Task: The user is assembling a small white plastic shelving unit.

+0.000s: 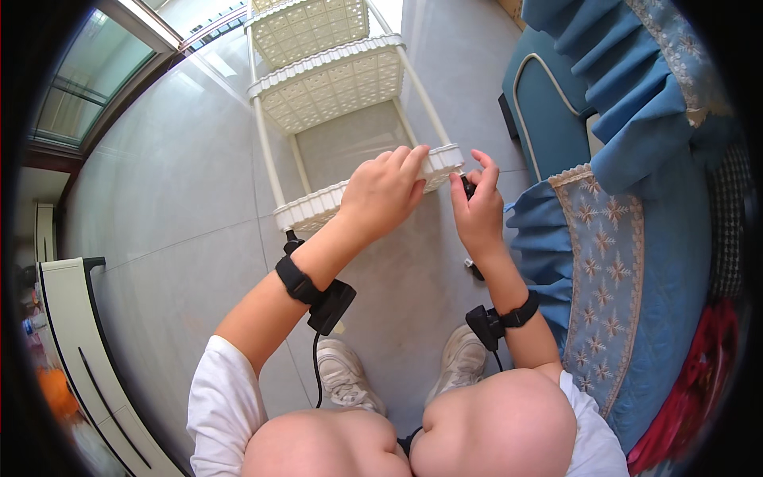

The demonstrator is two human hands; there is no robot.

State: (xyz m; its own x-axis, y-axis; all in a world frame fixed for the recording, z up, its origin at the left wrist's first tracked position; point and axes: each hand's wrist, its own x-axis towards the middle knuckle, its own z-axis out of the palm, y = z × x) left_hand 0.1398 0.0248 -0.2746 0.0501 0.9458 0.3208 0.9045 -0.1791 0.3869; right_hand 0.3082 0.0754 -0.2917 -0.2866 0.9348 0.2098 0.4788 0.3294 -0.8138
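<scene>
My left hand [380, 195] rests on the white rack [330, 99], near edge; my right hand [480, 211] pinches a black caster [467, 188] at its corner.

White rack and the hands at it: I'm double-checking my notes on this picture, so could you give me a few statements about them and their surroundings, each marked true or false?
1. The right hand holds a black fitting at a corner of the white rack. True.
2. The left hand is held well away from the rack. False: the left hand rests on the rack's nearest tier.
3. Black devices are strapped to both wrists. True.
4. The person's shoes are black. False: the shoes are whitish.
5. The ruffled blue cloth is on the person's right. True.
</scene>
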